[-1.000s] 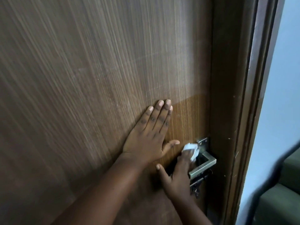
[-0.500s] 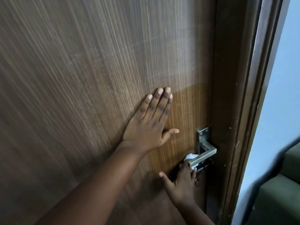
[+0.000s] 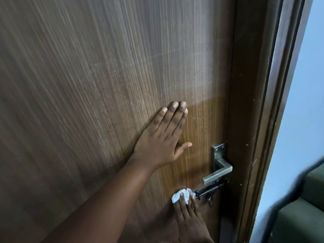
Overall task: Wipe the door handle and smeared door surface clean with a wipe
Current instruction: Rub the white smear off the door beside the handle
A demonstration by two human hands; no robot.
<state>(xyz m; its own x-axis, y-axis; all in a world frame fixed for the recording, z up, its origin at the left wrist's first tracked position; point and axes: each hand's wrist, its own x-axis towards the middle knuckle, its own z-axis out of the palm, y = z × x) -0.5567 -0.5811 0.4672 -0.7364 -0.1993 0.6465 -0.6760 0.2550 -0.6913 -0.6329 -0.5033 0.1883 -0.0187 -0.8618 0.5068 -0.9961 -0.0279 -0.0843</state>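
A brown wood-grain door (image 3: 105, 76) fills the view, with pale smears across its upper part. A silver lever handle (image 3: 218, 173) on a metal plate sits at the lower right. My left hand (image 3: 161, 137) lies flat on the door, fingers together, left of the handle. My right hand (image 3: 188, 213) presses a crumpled white wipe (image 3: 180, 194) against the door below and left of the handle, beside the left end of a black sliding bolt (image 3: 209, 189).
The dark door frame (image 3: 259, 120) runs down the right side. Beyond it are a pale blue wall (image 3: 306, 85) and a green cushioned seat (image 3: 298, 216) at the bottom right. Small keys hang under the bolt.
My right hand has moved the wipe off the lever handle, down and to the left, onto the door near the bolt. My left hand stays flat on the door.
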